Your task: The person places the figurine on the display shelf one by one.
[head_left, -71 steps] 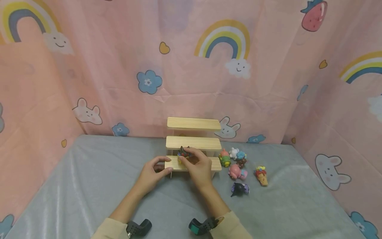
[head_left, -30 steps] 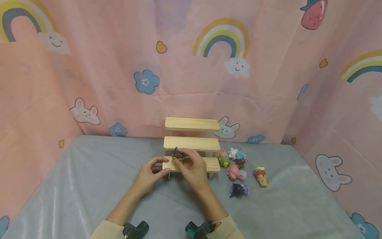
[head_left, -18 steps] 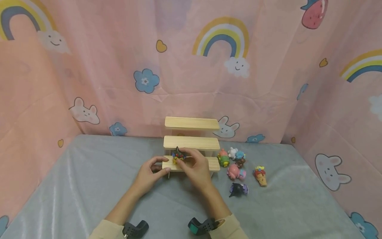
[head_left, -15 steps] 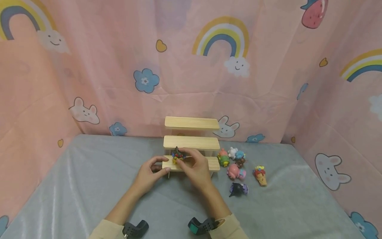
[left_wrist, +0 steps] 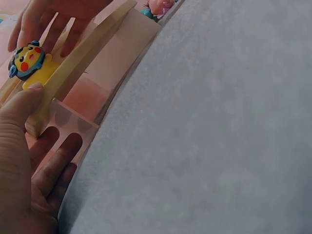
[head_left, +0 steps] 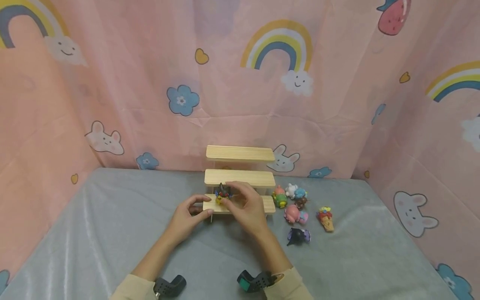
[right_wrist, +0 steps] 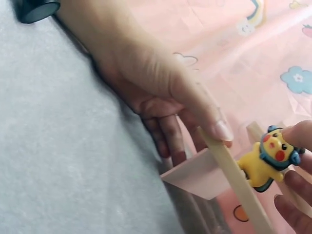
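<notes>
A small yellow Pikachu figurine [head_left: 219, 200] with red cheeks and blue-and-dark headgear stands near the left end of the lowest shelf of a three-tier wooden display stand [head_left: 240, 178]. In the right wrist view the figurine [right_wrist: 256, 163] shows its face toward that camera. My left hand [head_left: 187, 216] grips the lowest shelf's left end, thumb over the board and fingers beneath, near a translucent support panel [left_wrist: 83, 122]. Around the figurine, my right hand [head_left: 249, 208] has its thumb and fingers spread, fingertips right at its head and side.
Right of the stand lie several toy figurines: a green-and-pink one [head_left: 279, 198], a white one [head_left: 291, 191], a pink one [head_left: 292, 213] and a black-and-purple one [head_left: 298, 236]. An ice-cream-cone toy [head_left: 326, 219] lies farther right. Behind the grey cloth [head_left: 123, 216] hangs a pink patterned curtain [head_left: 232, 112].
The figurine has shifted left along the lowest shelf with my right hand. In the last half second my right thumb and forefinger have spread slightly around it. My left hand keeps its grip.
</notes>
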{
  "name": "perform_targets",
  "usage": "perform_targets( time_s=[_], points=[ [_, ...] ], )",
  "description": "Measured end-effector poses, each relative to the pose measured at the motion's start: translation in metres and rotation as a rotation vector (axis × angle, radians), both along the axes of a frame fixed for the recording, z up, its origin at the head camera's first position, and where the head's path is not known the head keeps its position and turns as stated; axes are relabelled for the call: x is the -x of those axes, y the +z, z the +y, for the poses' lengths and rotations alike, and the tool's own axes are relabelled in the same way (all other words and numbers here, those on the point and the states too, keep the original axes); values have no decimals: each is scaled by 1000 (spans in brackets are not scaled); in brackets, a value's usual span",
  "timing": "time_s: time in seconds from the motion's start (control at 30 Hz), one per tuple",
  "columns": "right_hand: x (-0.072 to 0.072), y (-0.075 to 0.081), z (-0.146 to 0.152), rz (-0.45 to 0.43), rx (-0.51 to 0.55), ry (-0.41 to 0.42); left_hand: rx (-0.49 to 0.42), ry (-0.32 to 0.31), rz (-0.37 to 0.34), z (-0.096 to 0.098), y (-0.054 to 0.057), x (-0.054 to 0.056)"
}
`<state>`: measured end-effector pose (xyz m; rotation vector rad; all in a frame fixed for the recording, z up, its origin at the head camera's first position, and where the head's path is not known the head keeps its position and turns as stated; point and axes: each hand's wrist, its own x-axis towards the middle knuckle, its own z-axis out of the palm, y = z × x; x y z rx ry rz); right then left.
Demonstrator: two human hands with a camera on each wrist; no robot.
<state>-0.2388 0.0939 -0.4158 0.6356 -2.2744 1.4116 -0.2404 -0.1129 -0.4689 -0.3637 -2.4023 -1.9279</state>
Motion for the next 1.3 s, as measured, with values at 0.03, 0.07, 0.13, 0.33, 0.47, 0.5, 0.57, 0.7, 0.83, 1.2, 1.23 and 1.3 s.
perform_targets(
  time_s=[0.03,0.07,0.13,0.33,0.47,0.5,0.57,0.7,0.83,1.2,1.23,1.3],
  points=[
    [0,1,1,-5,-10,-13,-2,-1,1,0,0,0],
    [-1,3,2,-7,-17,-25,-1,-1,2,0,0,0],
    [-1,6,4,-20,-34,-52,1,-5,3,0,0,0],
    [-4,15,13,-32,-15,-113,1,-6,0,0,0,1],
    [-8,24,19,-35,10,-120,3,-3,-1,-1,0,1],
    [-9,26,21,-34,2,-121,3,0,0,-1,0,1],
    [-12,29,26,-26,-23,-117,2,4,2,-2,0,2],
    [-19,29,42,39,-99,-104,4,2,5,-2,0,2],
    [-26,19,67,162,-162,-104,22,-10,-4,-1,-1,2],
    [-57,-5,136,180,-274,-208,24,-10,-8,1,-1,1],
    [-59,-8,140,166,-251,-209,20,-9,-12,1,-1,1],
    [-63,-13,147,112,-217,-236,16,-4,-15,0,-1,1]
  ],
)
